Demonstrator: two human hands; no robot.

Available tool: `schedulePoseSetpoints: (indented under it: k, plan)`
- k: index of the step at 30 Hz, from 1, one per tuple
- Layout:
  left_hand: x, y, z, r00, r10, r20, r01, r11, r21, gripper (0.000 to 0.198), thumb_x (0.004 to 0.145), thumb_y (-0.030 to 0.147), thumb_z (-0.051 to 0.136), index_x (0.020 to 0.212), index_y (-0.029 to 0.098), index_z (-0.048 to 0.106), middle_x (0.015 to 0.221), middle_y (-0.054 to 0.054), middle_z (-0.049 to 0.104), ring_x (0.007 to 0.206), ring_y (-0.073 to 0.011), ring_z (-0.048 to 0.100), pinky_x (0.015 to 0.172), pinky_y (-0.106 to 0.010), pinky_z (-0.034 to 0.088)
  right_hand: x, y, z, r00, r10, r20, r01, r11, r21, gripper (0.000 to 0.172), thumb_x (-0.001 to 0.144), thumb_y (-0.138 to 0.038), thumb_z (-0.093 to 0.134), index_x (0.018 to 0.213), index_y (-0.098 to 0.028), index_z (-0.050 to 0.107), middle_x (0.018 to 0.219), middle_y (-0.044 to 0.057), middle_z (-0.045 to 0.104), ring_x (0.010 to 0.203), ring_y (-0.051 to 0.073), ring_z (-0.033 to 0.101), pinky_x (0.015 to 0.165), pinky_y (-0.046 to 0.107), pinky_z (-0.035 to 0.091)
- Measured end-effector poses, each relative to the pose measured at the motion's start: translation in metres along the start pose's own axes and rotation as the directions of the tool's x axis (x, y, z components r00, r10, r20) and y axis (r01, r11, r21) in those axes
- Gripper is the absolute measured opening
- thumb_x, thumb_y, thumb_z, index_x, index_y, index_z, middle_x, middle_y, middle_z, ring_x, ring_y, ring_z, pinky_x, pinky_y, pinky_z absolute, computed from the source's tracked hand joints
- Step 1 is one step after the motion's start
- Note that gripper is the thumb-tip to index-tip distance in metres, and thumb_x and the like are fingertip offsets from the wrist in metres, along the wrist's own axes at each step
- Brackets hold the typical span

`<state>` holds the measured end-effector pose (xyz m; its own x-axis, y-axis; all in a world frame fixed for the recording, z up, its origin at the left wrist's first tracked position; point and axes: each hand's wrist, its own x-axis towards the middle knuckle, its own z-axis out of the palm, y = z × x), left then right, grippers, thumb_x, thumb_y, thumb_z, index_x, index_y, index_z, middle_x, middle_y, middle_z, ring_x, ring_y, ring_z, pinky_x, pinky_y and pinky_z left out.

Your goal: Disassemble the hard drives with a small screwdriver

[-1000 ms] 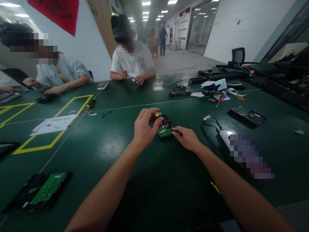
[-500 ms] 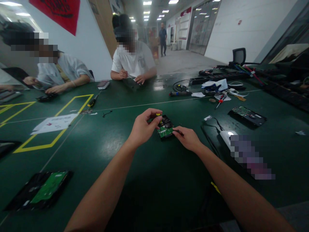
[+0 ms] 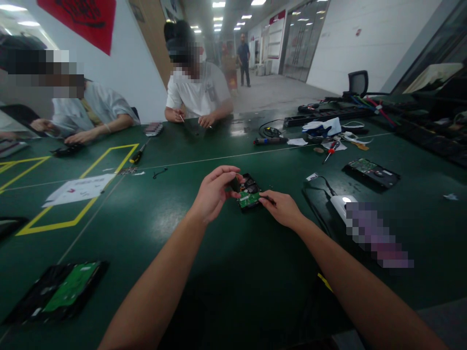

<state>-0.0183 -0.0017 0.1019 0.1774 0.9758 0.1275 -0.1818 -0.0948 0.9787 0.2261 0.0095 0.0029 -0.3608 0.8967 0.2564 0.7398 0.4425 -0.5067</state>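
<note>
On the green table ahead of me lies a hard drive [image 3: 249, 199], its green circuit board facing up. My left hand [image 3: 213, 193] is closed at its left side, pinching a short dark-handled tool [image 3: 235, 183] that looks like a screwdriver. Fingers hide the tool's lower end, so I cannot tell whether its tip touches the drive. My right hand [image 3: 282, 206] grips the drive's right edge between thumb and fingers. Something dark shows at those fingertips, too small to name.
Another hard drive [image 3: 372, 173] lies right, beyond a white device [image 3: 343, 206] with a black cable. A larger black unit with a green board [image 3: 71, 287] sits front left. Screwdrivers and cloth [image 3: 323, 127] lie farther back. Two people [image 3: 199, 92] work opposite; another person [image 3: 243, 61] stands behind.
My left hand has turned, so the tool's yellow top no longer shows and its dark side does. The right hand keeps its place on the hard drive. The view has shifted slightly.
</note>
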Motion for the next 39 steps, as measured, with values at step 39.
schedulePoseSetpoints:
  k: [39]
  plan:
    - [-0.0007,0.0092,0.0004,0.988,-0.15,-0.02,0.144,0.972,-0.186,0.018,0.087,0.031,0.071,0.087,0.014,0.066,0.09,-0.01,0.07,0.093,-0.0225,0.069,0.092,-0.044,0.059,0.0015,-0.0034,-0.0042,1.0,-0.004,0.001,0.004,1.0,0.025,0.031,0.102,-0.042,0.052,0.121,-0.026,0.07,0.109,0.005,0.075,0.083,0.02,0.067,0.069,0.031,0.046]
